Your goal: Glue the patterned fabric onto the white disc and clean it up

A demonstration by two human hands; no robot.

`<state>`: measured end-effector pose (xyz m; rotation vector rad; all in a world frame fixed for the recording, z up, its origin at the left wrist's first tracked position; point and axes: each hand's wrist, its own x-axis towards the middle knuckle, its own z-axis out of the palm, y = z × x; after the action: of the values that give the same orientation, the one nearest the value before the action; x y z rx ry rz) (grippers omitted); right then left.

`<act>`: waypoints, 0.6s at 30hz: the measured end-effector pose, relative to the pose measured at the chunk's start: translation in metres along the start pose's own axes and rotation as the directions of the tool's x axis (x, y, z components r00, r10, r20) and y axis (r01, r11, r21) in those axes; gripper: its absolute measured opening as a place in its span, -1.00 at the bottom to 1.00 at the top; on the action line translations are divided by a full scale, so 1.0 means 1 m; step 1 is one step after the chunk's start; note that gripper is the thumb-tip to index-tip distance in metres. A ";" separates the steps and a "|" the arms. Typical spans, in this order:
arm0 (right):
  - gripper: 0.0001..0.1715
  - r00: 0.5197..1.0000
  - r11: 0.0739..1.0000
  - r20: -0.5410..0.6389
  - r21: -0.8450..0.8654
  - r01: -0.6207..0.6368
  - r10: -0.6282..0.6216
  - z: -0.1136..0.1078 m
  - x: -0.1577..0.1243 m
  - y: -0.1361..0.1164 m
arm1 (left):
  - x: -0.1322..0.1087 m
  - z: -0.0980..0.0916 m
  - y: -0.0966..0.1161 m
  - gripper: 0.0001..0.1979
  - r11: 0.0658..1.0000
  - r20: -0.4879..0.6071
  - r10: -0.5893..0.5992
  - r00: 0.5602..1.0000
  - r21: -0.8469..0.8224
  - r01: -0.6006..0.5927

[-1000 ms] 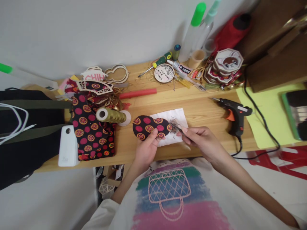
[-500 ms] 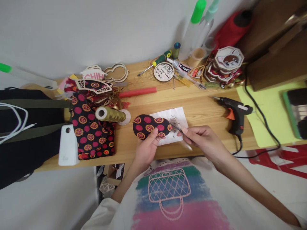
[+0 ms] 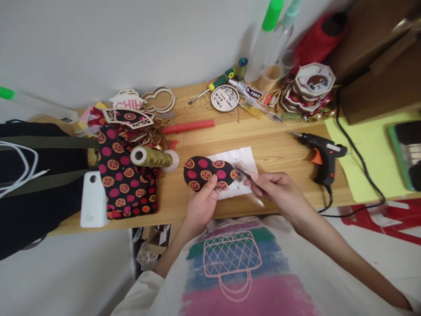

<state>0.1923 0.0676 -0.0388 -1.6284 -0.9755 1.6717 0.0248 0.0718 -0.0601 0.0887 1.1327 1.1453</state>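
A gourd-shaped piece covered in black fabric with pink and orange circles (image 3: 201,173) lies in my left hand (image 3: 203,199). The thumb presses on its top and the fingers hold it from beneath. My right hand (image 3: 274,188) grips a slim pointed metal tool (image 3: 243,173), which looks like small scissors, though most of it is hidden by the fingers. Its tip is at the narrow right end of the fabric piece. Beneath both hands, white paper (image 3: 248,158) carries small dark scraps.
To the left are folded patterned fabric (image 3: 118,184), a gold ribbon spool (image 3: 153,156) and a white power bank (image 3: 94,199). A black glue gun (image 3: 324,156) lies at right with its cord. Along the wall stand a screwdriver (image 3: 220,81), a glue tube (image 3: 246,90) and bottles (image 3: 263,48).
The fabric piece has shifted very slightly to the right. The tool has moved a little, its tip still beside the piece's narrow end. Both hands keep their hold.
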 end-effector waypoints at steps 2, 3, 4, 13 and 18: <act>-0.39 1.000 1.000 0.009 0.007 0.009 -0.009 0.000 0.000 0.001 | 0.000 0.001 0.000 -0.69 1.000 -0.001 -0.003 1.000 0.002 0.003; -0.38 1.000 1.000 0.019 0.010 0.011 -0.011 0.000 0.001 0.002 | 0.000 0.001 0.000 -0.69 1.000 -0.001 -0.006 1.000 -0.002 0.006; -0.37 0.999 1.000 0.030 0.016 0.011 -0.011 0.001 0.001 0.002 | 0.000 0.001 0.000 -0.70 1.000 0.000 -0.007 1.000 -0.008 0.007; -0.44 0.989 0.998 0.134 0.019 -0.062 0.059 -0.019 0.008 0.002 | 0.010 -0.004 0.020 -0.71 0.992 0.089 -0.048 0.995 0.118 0.037; -0.45 0.954 0.982 0.299 -0.185 0.048 0.010 -0.038 0.014 -0.015 | 0.029 0.003 0.050 -0.61 0.939 0.251 -0.114 0.961 0.343 0.022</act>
<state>0.2278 0.0907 -0.0332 -1.5024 -1.3314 1.8973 -0.0077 0.1184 -0.0486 0.4545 1.0700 0.8376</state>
